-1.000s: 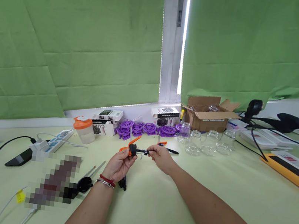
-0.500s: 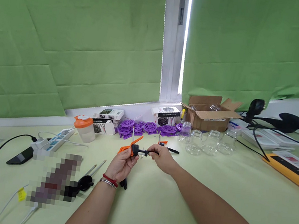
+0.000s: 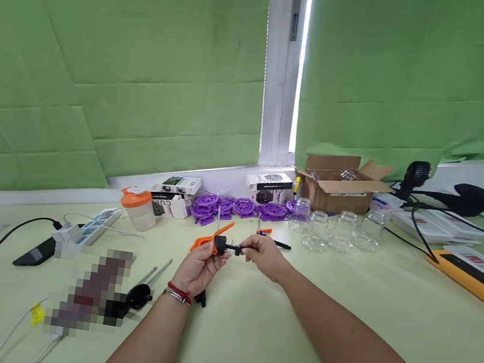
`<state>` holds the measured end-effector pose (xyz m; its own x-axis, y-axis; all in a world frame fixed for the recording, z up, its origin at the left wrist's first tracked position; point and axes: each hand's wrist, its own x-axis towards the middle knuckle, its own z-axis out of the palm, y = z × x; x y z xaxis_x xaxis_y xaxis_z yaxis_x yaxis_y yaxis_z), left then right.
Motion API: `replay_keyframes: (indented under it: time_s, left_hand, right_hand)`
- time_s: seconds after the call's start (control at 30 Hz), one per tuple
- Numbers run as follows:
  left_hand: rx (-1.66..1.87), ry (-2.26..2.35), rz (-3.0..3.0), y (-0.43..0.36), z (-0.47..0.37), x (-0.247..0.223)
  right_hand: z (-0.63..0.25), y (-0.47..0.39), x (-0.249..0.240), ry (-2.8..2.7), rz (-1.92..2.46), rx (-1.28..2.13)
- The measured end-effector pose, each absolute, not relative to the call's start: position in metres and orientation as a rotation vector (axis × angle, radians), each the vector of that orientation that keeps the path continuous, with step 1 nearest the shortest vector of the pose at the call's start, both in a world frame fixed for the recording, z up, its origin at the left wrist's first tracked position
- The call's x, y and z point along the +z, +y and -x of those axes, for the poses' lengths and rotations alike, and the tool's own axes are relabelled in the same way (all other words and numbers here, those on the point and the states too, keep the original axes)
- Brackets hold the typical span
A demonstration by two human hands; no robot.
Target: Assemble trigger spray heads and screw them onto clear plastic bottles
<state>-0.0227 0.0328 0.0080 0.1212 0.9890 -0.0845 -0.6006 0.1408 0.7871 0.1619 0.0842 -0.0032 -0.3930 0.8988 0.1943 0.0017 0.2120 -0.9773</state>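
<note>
Above the middle of the table, my left hand [image 3: 196, 270] is closed round an orange-and-black tool [image 3: 222, 244] with a thin metal rod rising from it. I cannot make out its exact kind. My right hand [image 3: 265, 256] pinches the small black end piece on the tool's right side. Partly hidden behind my right hand lies a second orange-and-black item [image 3: 280, 245]. Under my left wrist a black part [image 3: 201, 298] shows on the table.
Purple round plastic parts [image 3: 244, 207] lie along the back, beside small printed boxes [image 3: 268, 188]. Glass jars [image 3: 317, 232] stand right of them before an open cardboard box [image 3: 339, 187]. An orange-lidded cup [image 3: 138, 208], power strip [image 3: 99, 225] and black item with metal rods [image 3: 139, 296] are left.
Both hands and the tool have hardly moved. My right fingers have shifted slightly on the tool's black end, and the view has moved a little.
</note>
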Motion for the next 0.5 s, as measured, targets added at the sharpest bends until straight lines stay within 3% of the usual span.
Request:
replay_keyframes:
  time_s: [0.27,0.5]
  left_hand:
    - [1.357,0.762,-0.769,0.034,0.019,0.006]
    - [1.616,0.872,-0.885,0.034,0.014,0.006]
  right_hand:
    - [-0.159,0.084,-0.006,-1.551,0.865,1.375]
    - [-0.151,0.077,-0.006,-1.478,0.889,1.421]
